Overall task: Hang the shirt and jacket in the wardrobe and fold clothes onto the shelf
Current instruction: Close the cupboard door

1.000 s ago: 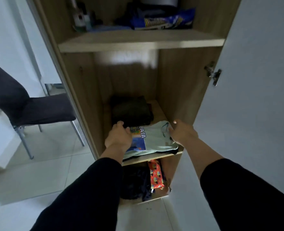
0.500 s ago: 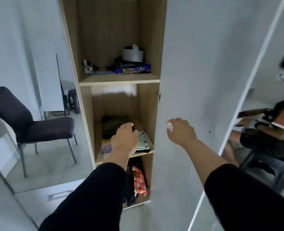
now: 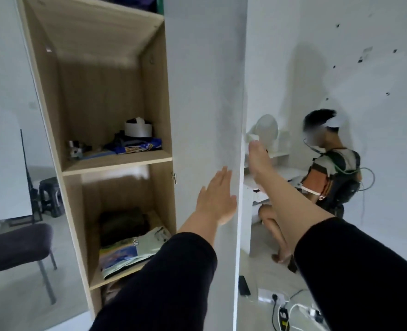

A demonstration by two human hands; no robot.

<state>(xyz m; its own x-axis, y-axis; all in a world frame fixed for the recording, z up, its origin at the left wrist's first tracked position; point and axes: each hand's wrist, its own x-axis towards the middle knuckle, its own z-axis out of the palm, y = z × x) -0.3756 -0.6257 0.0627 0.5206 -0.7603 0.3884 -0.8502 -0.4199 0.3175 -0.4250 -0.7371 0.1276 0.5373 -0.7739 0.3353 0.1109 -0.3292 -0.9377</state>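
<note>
The wooden wardrobe [image 3: 97,96] stands with its white door [image 3: 204,91] swung out toward me. On its lower shelf [image 3: 116,275] lies a folded pale green printed T-shirt [image 3: 135,249], with a dark folded garment [image 3: 123,223] behind it. My left hand [image 3: 218,199] is open and lies flat, fingers up, on the door's inner face. My right hand [image 3: 257,163] reaches past the door's free edge on the outer side. Its fingers are stretched upward and hold nothing. No shirt or jacket on a hanger is in view.
The upper shelf [image 3: 116,161] carries a white band, a blue packet [image 3: 135,146] and small items. A dark chair [image 3: 16,244] and a stool [image 3: 50,197] stand on the left. On the right a person [image 3: 329,173] sits at a white desk. A power strip [image 3: 276,299] and cables lie on the floor.
Both hands left the folded T-shirt on the shelf and rose to the door. I have stood up and turned right, so the room behind the door shows.
</note>
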